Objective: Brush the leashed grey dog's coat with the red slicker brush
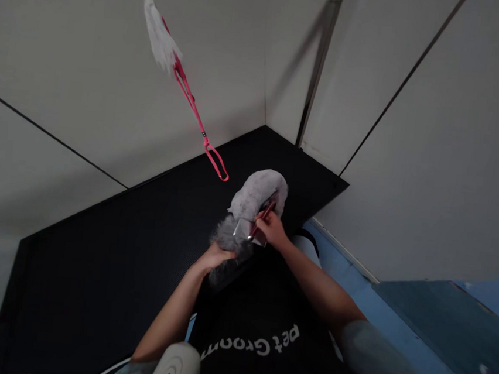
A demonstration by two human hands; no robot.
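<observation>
The counter [104,273] presents a black, flat, mat-like surface. Its far edges run along pale wall panels [87,77], which meet in a corner beyond the counter. A blue floor [350,279] shows at the right. A pink looped tether [192,102] hangs from above; its lower loop appears beyond and to the left of a grey-and-white furry body [260,191].

The furry body is at the near side of the counter, directly before the black apron [259,311]. Its coat shows clearly, but the dim light does not establish whether it is an animal or a model.

The left hand [219,256] extends forward with the thumb across the darker grey fur; its grip is closed on that portion, the fingers partly hidden. The right hand [273,229] is bent inward, its grip closed around the dark red handle of a slicker brush [269,210]. The brush head is at the fur, between the hands.

The counter's near right edge passes close to the right hand. The broad span of the counter extends left of the left hand.
</observation>
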